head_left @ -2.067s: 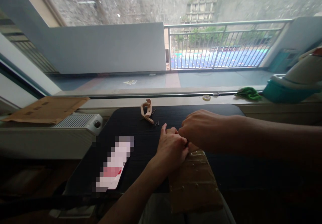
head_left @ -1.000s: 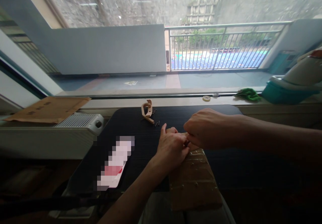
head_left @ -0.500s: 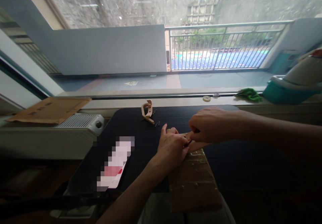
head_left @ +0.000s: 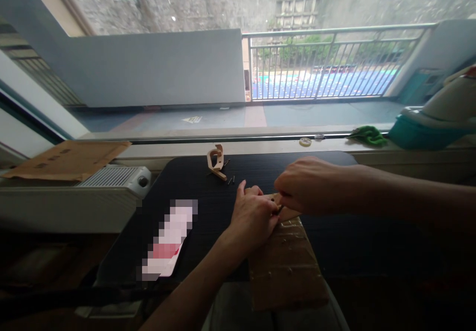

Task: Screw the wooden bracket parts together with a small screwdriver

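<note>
My left hand (head_left: 253, 217) rests closed on the top end of a brown cardboard board (head_left: 286, 266) wrapped in clear tape, which lies on the black table (head_left: 201, 187). It presses a small wooden piece (head_left: 286, 213) against the board. My right hand (head_left: 310, 184) reaches in from the right and pinches a small dark thing at that wooden piece, right beside my left fingers. What the pinch holds is too small to name.
A small wooden frame part (head_left: 216, 161) and a few dark nails (head_left: 231, 179) lie at the table's far side. A pixelated white and red item (head_left: 167, 239) lies at the left. A radiator (head_left: 115, 177), cardboard sheet (head_left: 63, 160), green cloth (head_left: 366, 135) and tape roll (head_left: 305, 142) sit along the sill.
My right hand has shifted slightly, lifting right and coming back to the wooden piece. My left hand has stayed on the board. The view has tilted a little.
</note>
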Available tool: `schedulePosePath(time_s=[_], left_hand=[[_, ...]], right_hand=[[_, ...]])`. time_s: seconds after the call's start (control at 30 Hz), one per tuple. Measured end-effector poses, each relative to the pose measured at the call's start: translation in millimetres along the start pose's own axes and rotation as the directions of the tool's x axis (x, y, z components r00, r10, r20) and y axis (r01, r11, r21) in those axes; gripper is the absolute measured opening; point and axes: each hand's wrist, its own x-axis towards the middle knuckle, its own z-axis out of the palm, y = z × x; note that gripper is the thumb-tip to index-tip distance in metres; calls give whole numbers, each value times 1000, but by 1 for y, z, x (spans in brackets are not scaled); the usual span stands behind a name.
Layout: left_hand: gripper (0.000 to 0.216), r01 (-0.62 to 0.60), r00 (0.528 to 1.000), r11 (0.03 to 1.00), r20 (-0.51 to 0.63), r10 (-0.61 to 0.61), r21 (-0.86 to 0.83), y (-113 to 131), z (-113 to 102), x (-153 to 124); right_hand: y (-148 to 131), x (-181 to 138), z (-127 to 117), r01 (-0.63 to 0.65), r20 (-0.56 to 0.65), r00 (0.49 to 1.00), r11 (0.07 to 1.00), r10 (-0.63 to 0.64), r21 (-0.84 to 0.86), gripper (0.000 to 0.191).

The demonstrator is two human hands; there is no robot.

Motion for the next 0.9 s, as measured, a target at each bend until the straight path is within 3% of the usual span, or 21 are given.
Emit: schedulePosePath(time_s=[0.17, 0.3, 0.57, 0.8, 0.9], left_hand=[[15, 17, 999, 1000, 29, -17, 12, 2, -4, 1], [15, 22, 1000, 999, 7, -22, 30, 2, -3, 0], [12, 36, 999, 999, -7, -36, 9, 1, -1, 0], [13, 16, 1000, 1000, 19, -16, -5, 1, -2, 1], [13, 28, 999, 1000, 21, -28, 4, 1, -2, 1]], right_hand=[[-5, -4, -3, -94, 18, 995, 995, 95, -30, 20], [-11, -6, -8, 28, 31, 999, 994, -25, -103, 9], [-11, 6, 4, 187, -11, 982, 979, -188, -85, 12], [-3, -1, 1, -73, -12, 997, 997, 73, 22, 25], [-4, -5, -4, -59, 14, 998, 998, 59, 18, 22]])
